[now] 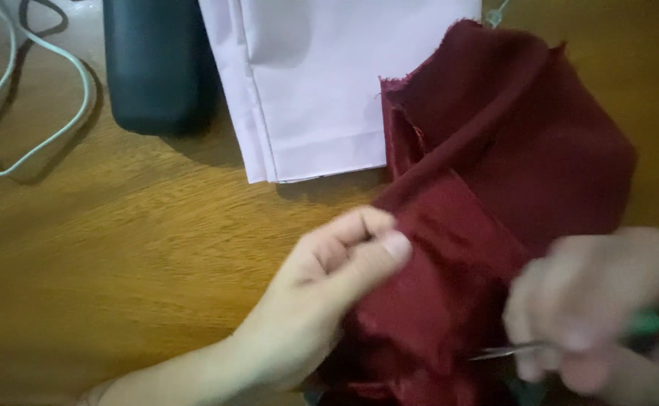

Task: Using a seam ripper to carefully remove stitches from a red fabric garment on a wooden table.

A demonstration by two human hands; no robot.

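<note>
The dark red cloth (510,150) lay crumpled on the right side of the wooden table (119,248), with its folded edge running from the bottom middle up toward the top right. The left hand (329,286) pinched that fold between thumb and bent fingers, right at the cloth's left edge. The right hand (593,308) was blurry, closed around small scissors (510,350) with a green handle, and their thin metal tip pointed left at the cloth, just below the pinched spot. Both hands were touching or almost touching the cloth. Behind it lay a folded pale pink cloth (322,83), a dark case (156,64) and a white cable (36,98).
</note>
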